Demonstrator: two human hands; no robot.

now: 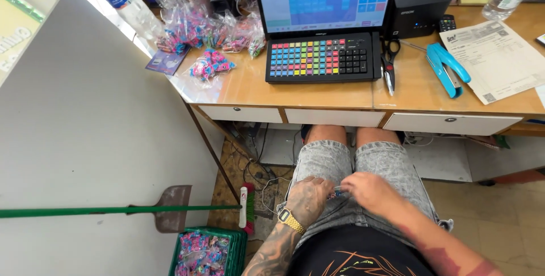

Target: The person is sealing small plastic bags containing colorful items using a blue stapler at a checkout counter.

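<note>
Setting: wooden desk with a colourful keyboard, scissors and blue stapler.
Left hand: knuckles up on the lap, fingers curled onto the small item.
Right hand: palm down, fingertips pinching the item's other end.
Item: between both hands over the denim shorts, lying left-right; pale, bluish, mostly hidden.
Floor: green crate of wrapped sweets.

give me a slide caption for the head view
Seated at a wooden desk with a colourful keyboard, a person's left hand and right hand pinch a small item over their lap.
</note>
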